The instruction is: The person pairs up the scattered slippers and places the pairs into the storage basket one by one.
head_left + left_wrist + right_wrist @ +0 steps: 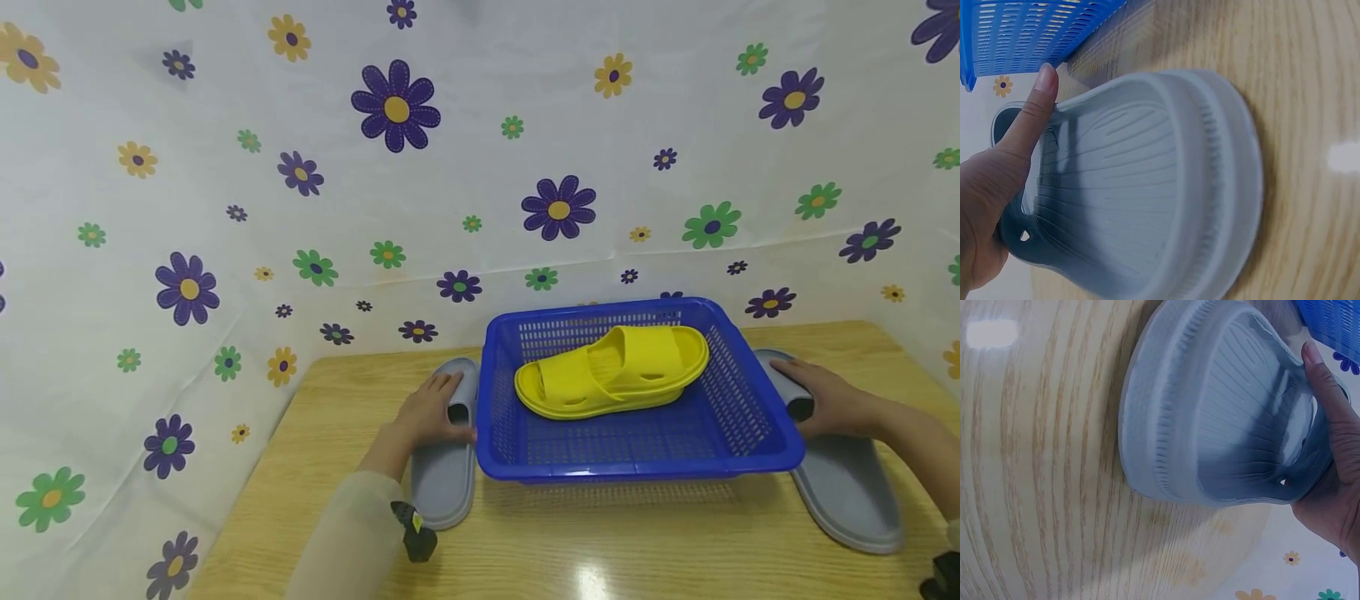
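On both sides of the blue rectangular plastic basket with perforated walls [637, 468], we see one grip each: the left hand [433, 408] grasps the left grey rubber-like slipper [442, 487] around its strap part, and the right hand [832, 398] grasps the right grey rubber-like slipper [855, 492] similarly. Whether these touch the wooden surface [570, 525] fully or only partly, we cannot tell. Inside the basket lie two yellow foam-like slippers [663, 358], overlapping. We judge the narrow room to be the main risk: each thumb is near the basket wall, so a careless inward movement could push the basket or squeeze a thumb. If a grip loosens, the slipper could turn, because its long heel end extends beyond the hand. If lifted too low, a heel could also catch the basket rim
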Available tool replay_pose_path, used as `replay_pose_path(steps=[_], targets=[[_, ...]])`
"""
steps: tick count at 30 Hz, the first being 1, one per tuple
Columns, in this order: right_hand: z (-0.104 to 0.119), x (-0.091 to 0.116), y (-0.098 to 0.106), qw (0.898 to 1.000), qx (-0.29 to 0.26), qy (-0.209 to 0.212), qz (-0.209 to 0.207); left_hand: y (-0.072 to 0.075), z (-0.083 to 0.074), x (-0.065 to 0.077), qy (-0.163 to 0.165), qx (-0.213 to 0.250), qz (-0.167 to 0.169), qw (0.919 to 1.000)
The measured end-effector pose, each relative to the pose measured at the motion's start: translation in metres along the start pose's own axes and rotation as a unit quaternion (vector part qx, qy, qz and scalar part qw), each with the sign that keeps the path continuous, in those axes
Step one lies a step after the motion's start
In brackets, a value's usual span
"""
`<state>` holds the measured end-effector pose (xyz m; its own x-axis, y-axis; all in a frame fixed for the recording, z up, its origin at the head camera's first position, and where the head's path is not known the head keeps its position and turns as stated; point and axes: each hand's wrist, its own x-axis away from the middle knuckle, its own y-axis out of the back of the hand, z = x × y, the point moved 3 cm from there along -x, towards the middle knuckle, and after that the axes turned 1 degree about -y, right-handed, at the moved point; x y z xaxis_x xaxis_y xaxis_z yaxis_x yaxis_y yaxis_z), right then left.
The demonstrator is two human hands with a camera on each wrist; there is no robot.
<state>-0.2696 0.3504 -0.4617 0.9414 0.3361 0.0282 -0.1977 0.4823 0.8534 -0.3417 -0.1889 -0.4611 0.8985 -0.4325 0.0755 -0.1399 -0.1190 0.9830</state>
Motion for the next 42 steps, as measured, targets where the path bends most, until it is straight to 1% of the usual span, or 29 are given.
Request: replay_pose_path(steps=[5, 12, 19, 25, 32, 39, 42], targets=[[0.001, 0.003, 0.001, 1.0, -0.006, 0.006, -0.004, -0.003, -0.001, 0.002, 0.004, 0.001, 0.003, 1.0], [0.0, 0.003, -0.001, 1.0, 0.015, 0.017, -0.016, -0.001, -0.002, 0.006, 0.0, 0.002, -0.008, 1.0], [0.0, 0.004, -0.003, 0.999, 0.019, 0.035, -0.027, -0.001, -0.002, 0.008, 0.003, 0.003, -0.003, 1.0], [0.001, 0.008, -0.004, 0.999, 0.023, 0.033, -0.031, -0.003, -0.001, 0.009, 0.002, -0.005, -0.006, 1.0], [0.003, 0.012, -0.004, 0.999, 0.024, 0.03, -0.031, -0.002, -0.005, 0.014, 0.006, 0.007, -0.008, 0.9999], [0.004, 0.014, -0.005, 1.0, 0.015, 0.014, -0.022, -0.004, -0.003, 0.016, 0.006, 0.002, -0.014, 0.9999], [0.003, 0.015, -0.007, 0.999, 0.012, 0.017, -0.026, -0.004, -0.004, 0.019, 0.006, 0.003, -0.013, 0.9999]])
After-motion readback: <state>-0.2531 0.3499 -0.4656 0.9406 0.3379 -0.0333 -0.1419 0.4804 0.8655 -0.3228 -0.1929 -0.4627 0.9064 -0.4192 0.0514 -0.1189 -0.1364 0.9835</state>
